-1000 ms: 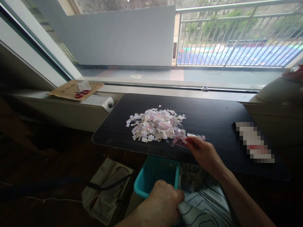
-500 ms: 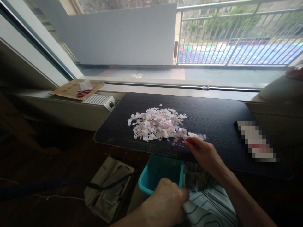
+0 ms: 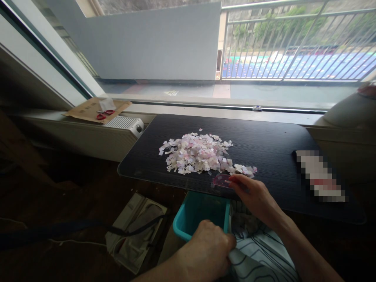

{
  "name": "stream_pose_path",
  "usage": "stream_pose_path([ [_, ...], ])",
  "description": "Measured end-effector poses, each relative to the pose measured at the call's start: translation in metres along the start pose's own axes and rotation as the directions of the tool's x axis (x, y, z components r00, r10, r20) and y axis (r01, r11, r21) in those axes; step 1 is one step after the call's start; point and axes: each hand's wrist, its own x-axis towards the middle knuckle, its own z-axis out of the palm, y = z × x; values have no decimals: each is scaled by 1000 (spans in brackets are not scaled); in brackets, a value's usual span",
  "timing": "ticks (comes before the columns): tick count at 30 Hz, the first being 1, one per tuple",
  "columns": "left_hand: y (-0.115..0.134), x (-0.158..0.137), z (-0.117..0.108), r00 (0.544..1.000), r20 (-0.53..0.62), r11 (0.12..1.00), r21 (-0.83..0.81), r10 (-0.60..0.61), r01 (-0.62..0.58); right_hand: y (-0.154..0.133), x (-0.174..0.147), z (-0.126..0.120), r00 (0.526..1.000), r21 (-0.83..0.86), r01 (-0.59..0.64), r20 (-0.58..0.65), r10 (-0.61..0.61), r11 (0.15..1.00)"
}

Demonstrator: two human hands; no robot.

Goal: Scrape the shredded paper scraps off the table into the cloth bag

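The right hand (image 3: 251, 192) pinches a pink translucent sheet (image 3: 221, 181) low at the near edge of the black, wood-grained table (image 3: 261, 141); whether the sheet touches the surface cannot be determined. The left hand (image 3: 210, 243), lower and nearer the body, is closed on pale striped cloth (image 3: 261, 256), with a teal bin (image 3: 177, 227) just beyond it. A loose heap of paper scraps (image 3: 199, 152) lies ahead and left of the right hand, trailing off just past its fingers. Well to that hand's right rests a flat object (image 3: 320, 176), its face blurred. Left of the left hand, a pale case (image 3: 125, 219) sits below table height. Far ahead and left, red-handled scissors (image 3: 101, 116) lie on a brown envelope (image 3: 85, 109) beside a white radiator (image 3: 125, 123). Beyond the window sill (image 3: 211, 111) stands a metal railing (image 3: 293, 58).
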Motion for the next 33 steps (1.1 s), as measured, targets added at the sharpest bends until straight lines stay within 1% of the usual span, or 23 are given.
stream_pose_path([
  [3, -1, 1, 1, 1000, -9, 1000, 0, 6, -6, -2, -2, -1, 1000, 5, 17, 9, -17, 1000],
  [6, -1, 1, 1, 1000, -12, 1000, -8, 7, -7, 0, 1, -2, 998, 18, -6, -64, 8, 1000],
  [8, 0, 0, 1, 1000, -23, 1000, -7, 6, -6, 2, 3, 0, 997, 23, -15, -78, 17, 1000],
  [10, 0, -1, 2, 999, -37, 1000, 2, 7, -7, 1, 2, 3, 999, 29, -10, -49, 12, 1000],
  [13, -1, -2, 5, 998, -54, 1000, 9, 9, -9, -2, -2, 4, 999, 47, 12, 40, -14, 999],
  [14, -2, -2, 6, 998, -62, 1000, 9, 10, -9, -3, -3, 3, 998, 54, 16, 52, -19, 998],
  [15, -2, -2, 6, 997, -71, 1000, 9, 8, -8, -2, -3, 3, 999, 57, 14, 46, -17, 998],
  [18, -3, -1, 6, 996, -85, 1000, 3, 6, -5, -1, -1, 1, 999, 56, -21, -31, 22, 998],
  [19, -3, -1, 5, 997, -80, 1000, 1, 5, -5, -1, -2, 1, 999, 53, -28, -35, 30, 998],
  [20, -3, -1, 5, 997, -75, 1000, -1, 5, -5, -2, -3, 2, 999, 52, -28, -18, 29, 998],
  [23, -3, 0, 4, 997, -77, 1000, 0, 8, -8, -7, -9, 2, 996, 64, -4, 92, -2, 998],
  [25, -3, -1, 4, 996, -92, 1000, 2, 13, -12, -9, -12, 1, 992, 75, 10, 125, -20, 997],
  [27, -3, -1, 4, 996, -91, 1000, 1, 16, -16, -8, -11, -1, 998, 67, 21, 64, -26, 997],
  [30, -2, -1, 1, 998, -68, 1000, -6, 9, -9, 1, -4, -5, 995, -9, 10, -103, -11, 1000],
  [31, -2, -1, 0, 998, -60, 1000, -5, 5, -5, 3, -2, -5, 992, -34, 1, -128, -6, 999],
  [33, -1, -1, -1, 999, -45, 1000, -1, -2, 2, 7, 1, -5, 994, -48, 2, -111, -8, 999],
])
